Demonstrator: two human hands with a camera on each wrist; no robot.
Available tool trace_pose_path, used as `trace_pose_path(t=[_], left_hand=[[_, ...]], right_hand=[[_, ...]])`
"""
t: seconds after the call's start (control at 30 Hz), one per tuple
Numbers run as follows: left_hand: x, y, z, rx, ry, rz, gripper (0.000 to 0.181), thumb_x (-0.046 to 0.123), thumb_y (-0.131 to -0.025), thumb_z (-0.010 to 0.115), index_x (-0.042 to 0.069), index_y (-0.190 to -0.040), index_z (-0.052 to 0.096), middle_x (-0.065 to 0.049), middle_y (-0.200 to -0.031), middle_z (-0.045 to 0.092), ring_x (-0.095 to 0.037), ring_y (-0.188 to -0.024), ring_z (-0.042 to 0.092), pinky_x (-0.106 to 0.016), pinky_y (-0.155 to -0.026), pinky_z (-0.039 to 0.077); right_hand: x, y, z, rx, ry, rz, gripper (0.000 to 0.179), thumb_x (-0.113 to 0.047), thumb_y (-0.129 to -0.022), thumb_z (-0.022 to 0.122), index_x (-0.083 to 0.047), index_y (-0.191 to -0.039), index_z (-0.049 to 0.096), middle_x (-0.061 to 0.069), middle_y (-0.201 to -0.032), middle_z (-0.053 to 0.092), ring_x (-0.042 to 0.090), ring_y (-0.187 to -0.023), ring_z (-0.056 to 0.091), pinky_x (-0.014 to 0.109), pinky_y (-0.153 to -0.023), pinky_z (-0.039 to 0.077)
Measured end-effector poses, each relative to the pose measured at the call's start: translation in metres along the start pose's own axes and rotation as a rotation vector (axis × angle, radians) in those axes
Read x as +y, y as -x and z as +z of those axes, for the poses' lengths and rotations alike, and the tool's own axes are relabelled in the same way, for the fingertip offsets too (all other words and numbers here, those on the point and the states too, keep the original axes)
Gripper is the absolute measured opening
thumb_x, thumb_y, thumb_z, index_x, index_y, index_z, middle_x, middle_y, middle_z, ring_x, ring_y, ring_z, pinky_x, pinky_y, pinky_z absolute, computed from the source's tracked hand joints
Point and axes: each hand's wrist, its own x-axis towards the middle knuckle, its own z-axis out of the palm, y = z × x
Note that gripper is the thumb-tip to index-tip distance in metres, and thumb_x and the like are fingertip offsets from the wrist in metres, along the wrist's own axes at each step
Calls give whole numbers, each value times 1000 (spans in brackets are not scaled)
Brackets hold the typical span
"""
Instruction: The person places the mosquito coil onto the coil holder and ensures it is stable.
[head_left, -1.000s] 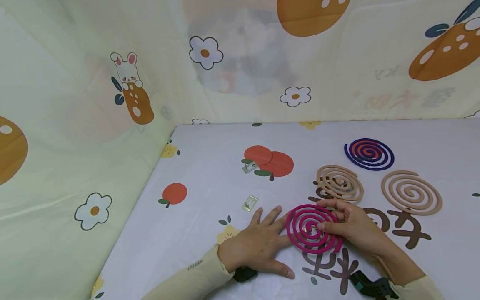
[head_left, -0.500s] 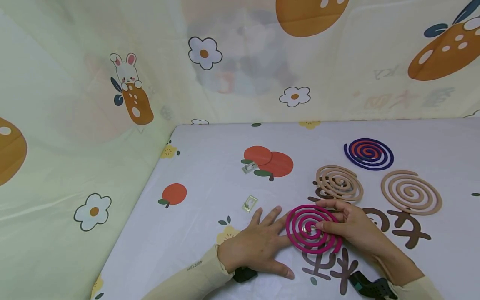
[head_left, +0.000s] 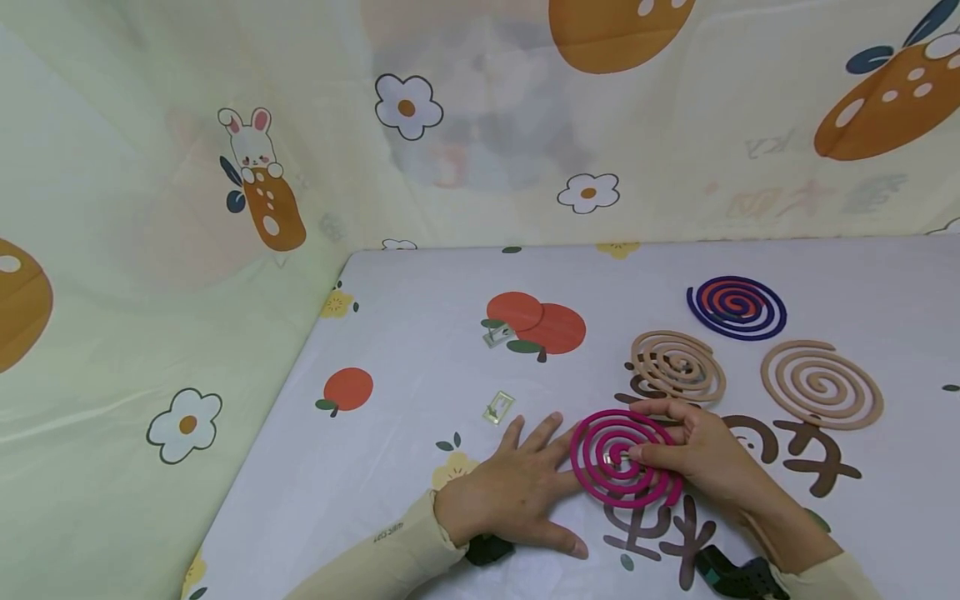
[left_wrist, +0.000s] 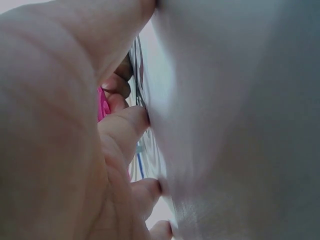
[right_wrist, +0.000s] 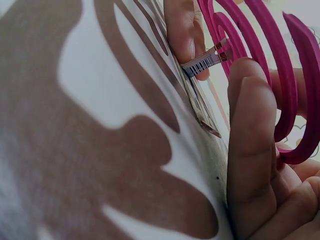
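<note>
A magenta mosquito coil [head_left: 615,451] is pinched between the thumb and fingers of my right hand [head_left: 716,457], held tilted just above the tabletop. Below its centre is a small metal coil stand [right_wrist: 202,65], whose upright tip meets the inner ring of the coil [right_wrist: 281,60] in the right wrist view. My left hand [head_left: 517,492] rests with fingers spread, its fingertips on the cloth in the left wrist view. Its forward fingers reach under the coil's left edge, and fingertips [right_wrist: 181,37] show right beside the stand. The coil partly hides them from the head view.
Behind my right hand lie two tan coils, a left one [head_left: 678,367] and a right one [head_left: 823,385]. Farther back is a dark blue coil [head_left: 738,308] with red inside. Two loose metal stands, a near one [head_left: 498,407] and a far one [head_left: 497,336], lie left of them.
</note>
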Motion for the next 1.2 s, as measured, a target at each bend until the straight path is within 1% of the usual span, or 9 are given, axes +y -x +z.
trace_pose_path(t=[0.13, 0.27, 0.47, 0.8, 0.9, 0.97, 1.1, 1.17, 1.2], left_hand=[[0, 0, -1, -3, 1, 0, 95, 85, -85, 55, 47, -164, 20, 0, -176, 7, -33, -162, 1, -67, -122, 16], [-1, 0, -2, -25, 25, -6, 94, 85, -85, 55, 48, -164, 20, 2, -176, 7, -31, -162, 0, -67, -123, 15], [-1, 0, -2, -35, 38, -10, 92, 84, -86, 55, 48, -164, 22, 3, -176, 7, -31, -162, 0, -67, -123, 14], [-6, 2, -3, -15, 33, -3, 91, 79, -91, 53, 38, -166, 23, 2, -176, 11, -28, -162, 5, -63, -125, 17], [-10, 3, -5, 13, 38, -7, 88, 75, -94, 54, 33, -166, 27, -1, -175, 15, -26, -162, 11, -59, -125, 21], [-13, 4, -6, 49, 55, -12, 84, 72, -95, 56, 28, -164, 35, -3, -174, 21, -25, -160, 18, -55, -125, 25], [-18, 3, -9, 140, 88, -13, 72, 64, -97, 62, 17, -152, 54, -6, -166, 39, -23, -154, 35, -45, -123, 33], [-19, 3, -10, 176, 107, -14, 67, 60, -96, 66, 15, -145, 57, -7, -161, 45, -23, -151, 40, -41, -122, 35], [-19, 3, -10, 187, 114, -15, 68, 59, -96, 66, 13, -145, 56, -8, -160, 47, -23, -150, 41, -39, -122, 34]], right_hand=[[0, 0, 0, 3, 1, -3, 67, -11, -93, 79, 8, -147, 45, 20, -95, 77, 23, -78, 77, 35, -68, 63], [0, 0, 0, 5, 2, -6, 66, -10, -92, 79, 7, -147, 45, 20, -95, 77, 24, -78, 78, 35, -67, 63], [0, -1, 1, 12, -22, -4, 66, -10, -91, 81, 6, -146, 47, 21, -102, 77, 26, -83, 79, 38, -71, 64], [-1, 0, 1, 24, 17, -3, 66, -13, -92, 81, 5, -146, 48, 19, -97, 78, 22, -81, 78, 34, -70, 63], [-2, 0, 1, 25, 17, 2, 67, -15, -93, 80, 4, -147, 47, 18, -100, 78, 22, -83, 78, 34, -71, 63], [-2, 1, 1, 26, 25, 1, 67, -15, -93, 80, 4, -148, 47, 18, -101, 78, 21, -84, 78, 33, -72, 63], [-1, 2, 2, 37, 76, 1, 67, -18, -93, 80, 2, -148, 48, 17, -104, 78, 20, -84, 77, 32, -71, 63], [-1, 2, 2, 48, 113, 3, 67, -20, -93, 81, 2, -148, 48, 15, -103, 78, 18, -83, 76, 31, -70, 62], [0, 2, 2, 55, 133, 4, 67, -21, -93, 81, 1, -148, 49, 14, -103, 78, 18, -82, 76, 30, -69, 61]])
